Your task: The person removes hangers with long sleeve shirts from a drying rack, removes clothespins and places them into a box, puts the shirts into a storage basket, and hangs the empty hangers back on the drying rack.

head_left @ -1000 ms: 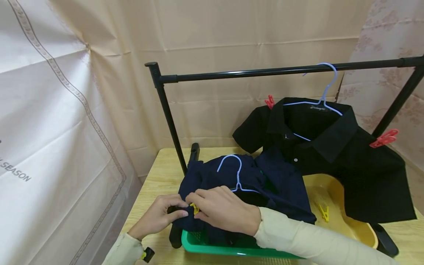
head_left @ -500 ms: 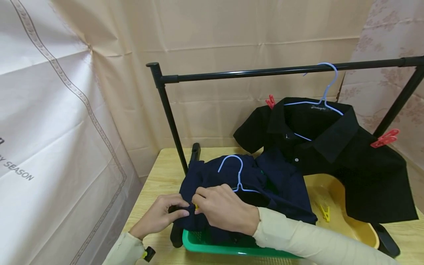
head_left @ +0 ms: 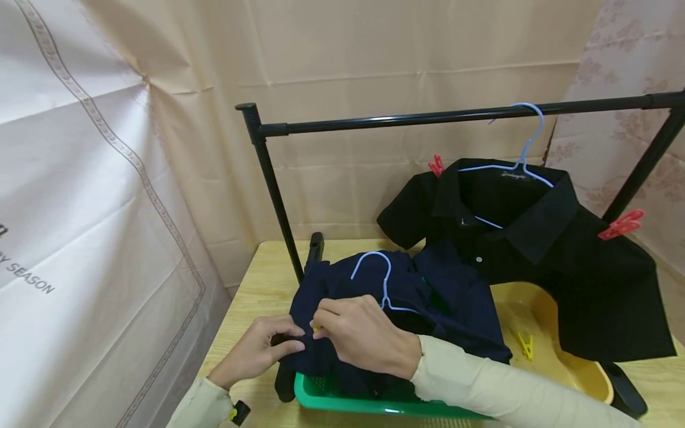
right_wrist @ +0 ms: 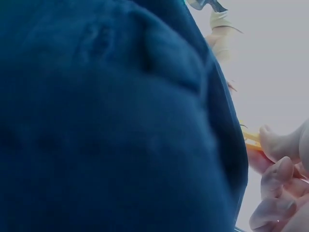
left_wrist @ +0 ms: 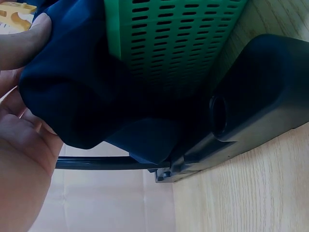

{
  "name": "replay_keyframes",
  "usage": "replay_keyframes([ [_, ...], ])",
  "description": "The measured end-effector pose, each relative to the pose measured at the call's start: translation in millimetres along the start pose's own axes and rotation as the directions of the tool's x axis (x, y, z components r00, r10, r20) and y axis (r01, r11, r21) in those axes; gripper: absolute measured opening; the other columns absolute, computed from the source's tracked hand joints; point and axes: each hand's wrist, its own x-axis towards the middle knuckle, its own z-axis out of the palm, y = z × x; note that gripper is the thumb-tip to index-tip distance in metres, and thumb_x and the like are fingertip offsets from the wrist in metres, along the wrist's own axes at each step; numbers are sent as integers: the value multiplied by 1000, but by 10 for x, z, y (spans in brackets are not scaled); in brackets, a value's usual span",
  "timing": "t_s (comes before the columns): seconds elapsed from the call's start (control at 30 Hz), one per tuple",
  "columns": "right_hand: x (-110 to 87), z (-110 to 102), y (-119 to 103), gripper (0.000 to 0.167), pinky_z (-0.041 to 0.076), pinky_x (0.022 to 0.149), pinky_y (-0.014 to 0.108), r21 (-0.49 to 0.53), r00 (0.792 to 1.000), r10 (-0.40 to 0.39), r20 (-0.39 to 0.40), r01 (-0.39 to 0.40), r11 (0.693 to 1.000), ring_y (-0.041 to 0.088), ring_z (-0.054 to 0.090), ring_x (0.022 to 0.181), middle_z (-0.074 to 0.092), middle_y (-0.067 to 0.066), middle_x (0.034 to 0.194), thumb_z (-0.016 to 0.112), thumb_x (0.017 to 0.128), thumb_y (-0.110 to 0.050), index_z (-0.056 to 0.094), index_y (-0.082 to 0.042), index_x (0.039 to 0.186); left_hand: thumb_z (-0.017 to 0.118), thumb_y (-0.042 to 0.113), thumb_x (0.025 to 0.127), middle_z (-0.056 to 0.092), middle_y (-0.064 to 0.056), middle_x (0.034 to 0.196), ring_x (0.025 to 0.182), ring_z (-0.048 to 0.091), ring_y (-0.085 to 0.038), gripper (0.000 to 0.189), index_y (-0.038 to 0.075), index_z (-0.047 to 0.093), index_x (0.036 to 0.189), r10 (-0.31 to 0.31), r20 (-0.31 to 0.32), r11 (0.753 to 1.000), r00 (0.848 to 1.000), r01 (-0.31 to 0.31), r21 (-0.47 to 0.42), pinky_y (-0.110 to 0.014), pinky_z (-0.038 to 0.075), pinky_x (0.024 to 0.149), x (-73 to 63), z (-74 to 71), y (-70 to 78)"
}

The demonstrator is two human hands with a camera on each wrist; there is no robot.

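Note:
A navy shirt [head_left: 460, 303] lies bunched over a green basket [head_left: 390, 405], with a light blue hanger [head_left: 386, 278] in its neck. My left hand [head_left: 258, 349] pinches the shirt's left end between thumb and fingers. My right hand [head_left: 369, 337] holds a yellow clothespin [head_left: 316, 329] at that same part of the cloth. Most of the clothespin is covered by fingers in the head view. The right wrist view shows the clothespin [right_wrist: 251, 140] between thumb and finger, right at the fabric's edge.
Above stands a black rack rail [head_left: 374, 123]. A black shirt [head_left: 514, 249] hangs from it on another blue hanger [head_left: 527, 142], with red clothespins [head_left: 622, 224] at both shoulders. Below it, a yellow tray [head_left: 578, 374] holds another yellow clothespin [head_left: 526, 346].
My right hand has shifted slightly, and its fingers now cover more of the yellow clothespin than a second ago. My left hand keeps its pinch on the shirt.

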Motion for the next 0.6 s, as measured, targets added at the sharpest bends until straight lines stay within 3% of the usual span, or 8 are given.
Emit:
replay_keyframes([
  [0.1, -8, -16, 0, 6, 42, 61, 5, 26, 1000, 23, 12, -23, 999, 2, 61, 63, 68, -4, 87, 79, 92, -10, 74, -11, 94, 74, 4, 94, 69, 12, 93, 68, 54, -6, 21, 19, 78, 107, -11, -5, 1000, 1000, 11, 5, -23, 43, 56, -5, 6, 0],
  [0.4, -26, -129, -10, 8, 45, 65, 5, 144, 997, 81, 1, -81, 986, 2, 62, 66, 68, -2, 91, 79, 92, -9, 72, -10, 95, 74, 8, 95, 71, 10, 94, 69, 55, -6, 17, 19, 78, 107, -4, -6, 1000, 1000, 5, 2, -23, 44, 56, -15, 3, -18],
  [0.6, -11, -218, -12, 16, 43, 61, 8, 199, 974, 206, 97, -222, 955, -2, 54, 65, 68, -2, 93, 79, 94, -21, 72, -10, 104, 75, 7, 94, 70, 11, 95, 70, 56, -6, 18, 19, 78, 108, -23, -5, 1000, 1000, 23, 10, -24, 46, 58, -26, -4, -27],
])
